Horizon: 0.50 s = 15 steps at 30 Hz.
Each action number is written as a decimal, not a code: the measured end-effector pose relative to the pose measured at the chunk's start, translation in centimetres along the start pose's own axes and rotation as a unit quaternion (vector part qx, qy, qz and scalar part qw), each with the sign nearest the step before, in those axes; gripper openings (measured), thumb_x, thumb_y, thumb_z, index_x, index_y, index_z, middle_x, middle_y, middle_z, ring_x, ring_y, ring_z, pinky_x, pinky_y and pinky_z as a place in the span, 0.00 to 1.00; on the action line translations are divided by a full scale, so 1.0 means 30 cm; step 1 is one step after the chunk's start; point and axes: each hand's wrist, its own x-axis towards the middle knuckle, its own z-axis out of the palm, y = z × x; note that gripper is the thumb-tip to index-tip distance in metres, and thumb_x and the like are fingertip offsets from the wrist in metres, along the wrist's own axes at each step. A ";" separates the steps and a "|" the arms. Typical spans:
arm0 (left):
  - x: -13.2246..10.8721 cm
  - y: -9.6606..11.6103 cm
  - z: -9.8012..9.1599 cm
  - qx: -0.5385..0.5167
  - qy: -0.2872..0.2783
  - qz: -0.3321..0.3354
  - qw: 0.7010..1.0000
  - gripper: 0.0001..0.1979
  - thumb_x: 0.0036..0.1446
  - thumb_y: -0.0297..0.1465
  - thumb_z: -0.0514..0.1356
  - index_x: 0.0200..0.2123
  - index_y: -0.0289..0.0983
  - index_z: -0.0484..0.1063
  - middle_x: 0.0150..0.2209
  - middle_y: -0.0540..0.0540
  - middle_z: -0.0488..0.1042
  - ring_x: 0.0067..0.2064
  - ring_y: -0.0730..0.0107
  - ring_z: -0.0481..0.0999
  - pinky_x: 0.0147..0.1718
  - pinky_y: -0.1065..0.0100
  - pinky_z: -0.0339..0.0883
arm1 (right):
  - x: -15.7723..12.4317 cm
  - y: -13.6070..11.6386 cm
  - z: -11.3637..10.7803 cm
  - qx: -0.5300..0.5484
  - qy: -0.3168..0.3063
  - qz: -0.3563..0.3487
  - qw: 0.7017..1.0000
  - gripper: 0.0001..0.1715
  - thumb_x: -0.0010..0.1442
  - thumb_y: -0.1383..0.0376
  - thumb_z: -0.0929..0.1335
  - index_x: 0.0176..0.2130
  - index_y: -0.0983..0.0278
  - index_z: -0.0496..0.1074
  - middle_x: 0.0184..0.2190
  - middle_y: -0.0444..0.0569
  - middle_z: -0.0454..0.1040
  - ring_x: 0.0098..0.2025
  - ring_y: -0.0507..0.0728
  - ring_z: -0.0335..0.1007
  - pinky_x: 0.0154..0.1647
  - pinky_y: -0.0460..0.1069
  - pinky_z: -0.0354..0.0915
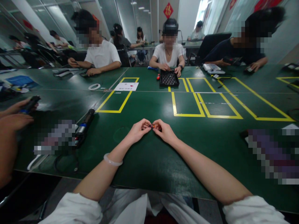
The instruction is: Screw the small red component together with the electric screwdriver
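Observation:
Both of my hands meet over the green table (pixel 149 168), pinching one small dark piece with red-orange parts (pixel 152 126) between them. My left hand (pixel 139 130) grips its left end with thumb and fingertips, and my right hand (pixel 164 132) has its right end. Fingers cover most of the piece, so its exact kind is hidden. On my left wrist is a pale bangle (pixel 113 160).
A black electric screwdriver (pixel 85 126) lies to my left, beside a co-worker's hands. Yellow tape rectangles (pixel 188 115) mark the table ahead. Beyond are a white paper (pixel 126 86), a tape roll (pixel 94 86) and a black tray (pixel 169 78) under another person's hands.

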 end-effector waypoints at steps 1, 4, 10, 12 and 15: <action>0.000 0.003 0.001 -0.007 -0.002 -0.001 1.000 0.11 0.55 0.34 0.60 0.40 0.35 0.70 0.38 0.45 0.74 0.38 0.70 0.74 0.40 0.66 0.67 | 0.001 0.001 0.000 -0.005 0.003 -0.004 1.000 0.11 0.58 0.68 0.66 0.43 0.62 0.67 0.32 0.43 0.71 0.30 0.51 0.66 0.34 0.46 0.63; -0.001 0.007 0.005 -0.032 -0.006 -0.013 0.999 0.11 0.55 0.35 0.61 0.40 0.35 0.69 0.37 0.46 0.74 0.37 0.70 0.74 0.40 0.65 0.68 | 0.002 0.001 -0.001 -0.021 0.014 -0.018 1.000 0.10 0.57 0.68 0.67 0.42 0.62 0.68 0.36 0.45 0.72 0.33 0.51 0.67 0.37 0.46 0.63; -0.001 -0.004 0.002 -0.024 -0.005 -0.019 1.000 0.14 0.56 0.40 0.60 0.39 0.35 0.68 0.36 0.46 0.74 0.37 0.68 0.74 0.40 0.64 0.68 | 0.003 -0.012 -0.005 0.016 0.018 -0.010 1.000 0.09 0.61 0.65 0.66 0.42 0.63 0.70 0.35 0.47 0.74 0.34 0.52 0.68 0.37 0.47 0.65; -0.001 -0.006 0.001 -0.005 -0.006 -0.018 1.000 0.15 0.57 0.42 0.59 0.39 0.36 0.69 0.36 0.47 0.74 0.36 0.69 0.73 0.38 0.65 0.67 | 0.002 -0.015 -0.007 0.030 0.019 0.001 0.999 0.09 0.62 0.62 0.66 0.42 0.63 0.71 0.34 0.46 0.74 0.34 0.52 0.69 0.37 0.47 0.65; -0.005 -0.001 0.005 0.020 -0.008 -0.015 1.000 0.15 0.58 0.42 0.58 0.40 0.36 0.70 0.37 0.47 0.74 0.37 0.68 0.74 0.39 0.66 0.67 | 0.001 -0.014 -0.009 0.040 0.020 0.015 0.999 0.10 0.63 0.60 0.65 0.39 0.63 0.71 0.31 0.45 0.74 0.33 0.52 0.69 0.36 0.46 0.64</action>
